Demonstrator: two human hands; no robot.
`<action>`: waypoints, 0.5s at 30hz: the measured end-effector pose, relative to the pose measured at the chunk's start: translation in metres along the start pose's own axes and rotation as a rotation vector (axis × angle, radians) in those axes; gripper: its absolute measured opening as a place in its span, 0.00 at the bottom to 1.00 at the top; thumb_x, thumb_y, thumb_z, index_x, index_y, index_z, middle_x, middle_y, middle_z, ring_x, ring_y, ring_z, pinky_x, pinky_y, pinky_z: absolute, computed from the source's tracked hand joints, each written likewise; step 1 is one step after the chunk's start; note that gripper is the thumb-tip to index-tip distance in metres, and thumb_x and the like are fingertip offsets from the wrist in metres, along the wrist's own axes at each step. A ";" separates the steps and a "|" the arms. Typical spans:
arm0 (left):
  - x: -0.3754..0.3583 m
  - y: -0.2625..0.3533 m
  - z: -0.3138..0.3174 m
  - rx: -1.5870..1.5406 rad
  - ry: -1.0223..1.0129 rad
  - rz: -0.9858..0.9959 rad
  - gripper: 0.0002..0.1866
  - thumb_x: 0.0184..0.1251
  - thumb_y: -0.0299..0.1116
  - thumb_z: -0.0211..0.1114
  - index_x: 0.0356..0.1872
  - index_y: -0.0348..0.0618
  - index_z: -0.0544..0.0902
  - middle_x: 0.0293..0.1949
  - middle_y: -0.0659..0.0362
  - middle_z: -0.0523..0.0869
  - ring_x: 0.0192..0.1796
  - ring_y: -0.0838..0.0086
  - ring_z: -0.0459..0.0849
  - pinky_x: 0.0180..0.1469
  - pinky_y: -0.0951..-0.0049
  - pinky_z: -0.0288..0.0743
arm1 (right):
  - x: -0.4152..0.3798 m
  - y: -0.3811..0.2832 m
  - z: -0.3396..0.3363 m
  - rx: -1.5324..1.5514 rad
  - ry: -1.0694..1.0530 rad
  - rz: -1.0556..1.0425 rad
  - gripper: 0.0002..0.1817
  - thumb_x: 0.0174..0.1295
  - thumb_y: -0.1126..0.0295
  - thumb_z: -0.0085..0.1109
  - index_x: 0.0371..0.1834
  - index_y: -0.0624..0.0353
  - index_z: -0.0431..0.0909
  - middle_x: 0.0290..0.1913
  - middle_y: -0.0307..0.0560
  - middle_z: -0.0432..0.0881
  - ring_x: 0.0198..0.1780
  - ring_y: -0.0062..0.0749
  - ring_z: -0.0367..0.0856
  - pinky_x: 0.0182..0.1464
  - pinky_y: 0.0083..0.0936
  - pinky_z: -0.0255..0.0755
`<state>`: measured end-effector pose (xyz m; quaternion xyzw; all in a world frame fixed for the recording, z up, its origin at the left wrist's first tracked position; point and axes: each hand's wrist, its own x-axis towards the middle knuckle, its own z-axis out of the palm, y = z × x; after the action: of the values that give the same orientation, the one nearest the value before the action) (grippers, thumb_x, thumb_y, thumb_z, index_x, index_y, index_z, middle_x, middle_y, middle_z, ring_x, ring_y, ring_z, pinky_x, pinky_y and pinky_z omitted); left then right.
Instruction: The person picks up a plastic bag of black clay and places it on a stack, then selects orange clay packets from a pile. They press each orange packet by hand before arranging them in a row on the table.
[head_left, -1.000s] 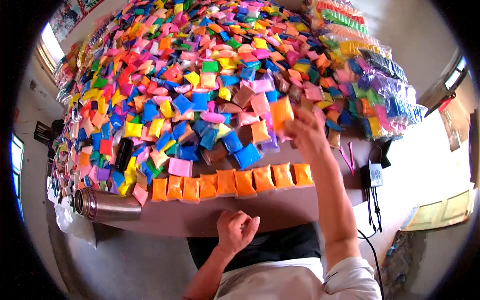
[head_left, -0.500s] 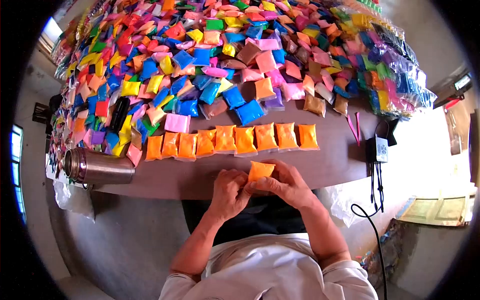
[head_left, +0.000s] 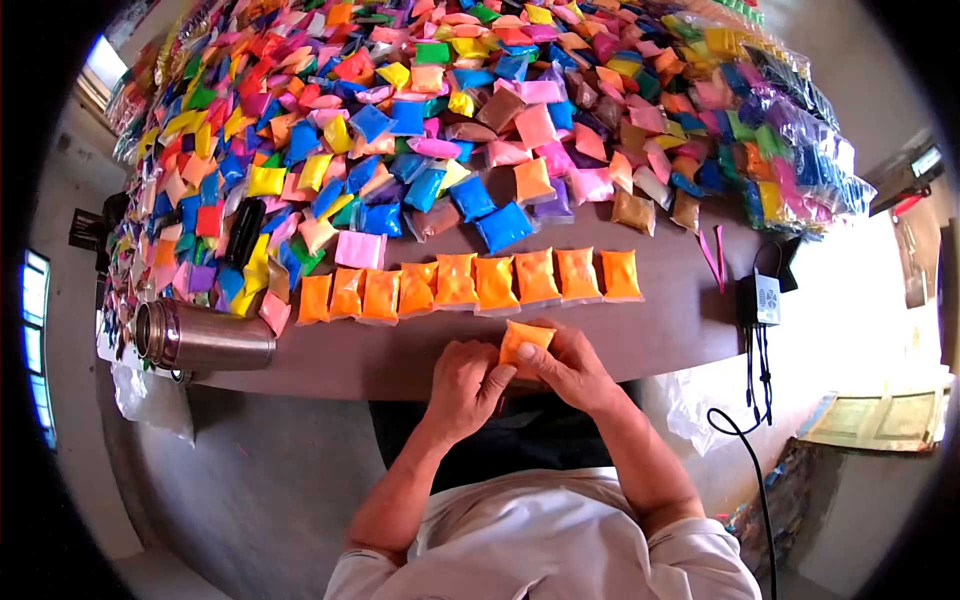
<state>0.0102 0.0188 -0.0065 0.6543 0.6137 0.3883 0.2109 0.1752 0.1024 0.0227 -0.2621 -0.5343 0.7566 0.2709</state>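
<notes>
Near the table's front edge, an orange packet (head_left: 522, 338) in clear plastic is between my two hands. My right hand (head_left: 572, 370) grips it with the thumb pressed on its face. My left hand (head_left: 465, 382) is closed at the packet's left side, thumb against its lower edge; the other fingers are curled and partly hidden. Just beyond my hands, a row of orange packets (head_left: 456, 281) lies side by side across the table.
A large heap of coloured packets (head_left: 400, 118) covers the far table (head_left: 660, 330). A steel flask (head_left: 215, 335) lies at the left. On the right are a pink strip (head_left: 718, 260), a small device (head_left: 762, 300) with cables, and bundled clear bags (head_left: 800, 150).
My right thumb has shifted on the orange packet, which now shows more of its face and stands slightly more upright. The whole view has shifted slightly.
</notes>
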 end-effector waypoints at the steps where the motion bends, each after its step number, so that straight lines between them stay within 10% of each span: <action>1: 0.001 0.000 0.001 0.002 0.000 -0.001 0.19 0.72 0.47 0.60 0.34 0.38 0.80 0.32 0.52 0.83 0.37 0.55 0.80 0.43 0.58 0.70 | -0.001 -0.001 0.001 -0.029 0.021 -0.010 0.17 0.70 0.61 0.60 0.51 0.66 0.76 0.41 0.36 0.80 0.43 0.14 0.76 0.43 0.15 0.73; 15: 0.002 -0.001 0.009 0.040 0.142 0.089 0.18 0.70 0.44 0.62 0.24 0.42 0.74 0.24 0.54 0.77 0.29 0.56 0.76 0.36 0.58 0.67 | 0.002 0.008 -0.009 0.027 -0.034 0.034 0.14 0.71 0.64 0.59 0.49 0.66 0.78 0.41 0.35 0.81 0.41 0.15 0.75 0.43 0.16 0.72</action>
<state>0.0159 0.0231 -0.0119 0.6558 0.6051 0.4304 0.1364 0.1791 0.1078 0.0126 -0.2546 -0.5242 0.7724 0.2526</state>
